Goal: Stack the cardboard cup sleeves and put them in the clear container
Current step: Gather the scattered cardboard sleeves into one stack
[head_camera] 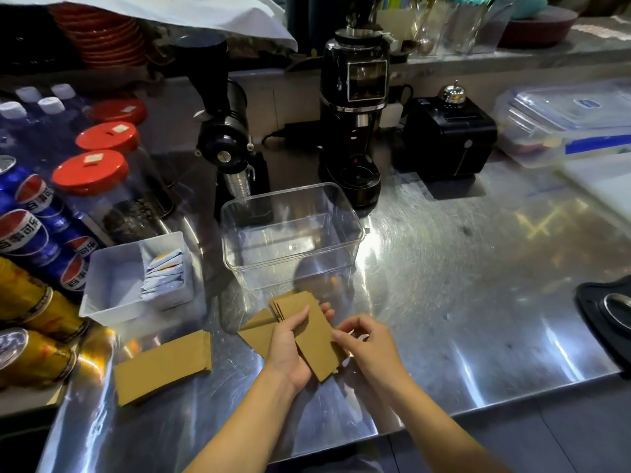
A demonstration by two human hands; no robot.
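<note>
Glossy steel counter (444, 302), matt cardboard sleeves (164, 367), clear plastic container (290, 268).

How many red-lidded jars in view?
3, in a row at the left of the counter: front jar, middle jar, back jar. More may be hidden behind the bottles.

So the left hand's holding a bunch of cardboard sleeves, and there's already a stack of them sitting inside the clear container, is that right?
Not quite. The left hand does hold a bunch of cardboard sleeves, but the clear container holds nothing yet. The head view shows the other stack lying on the steel counter, left of the hands.
</note>
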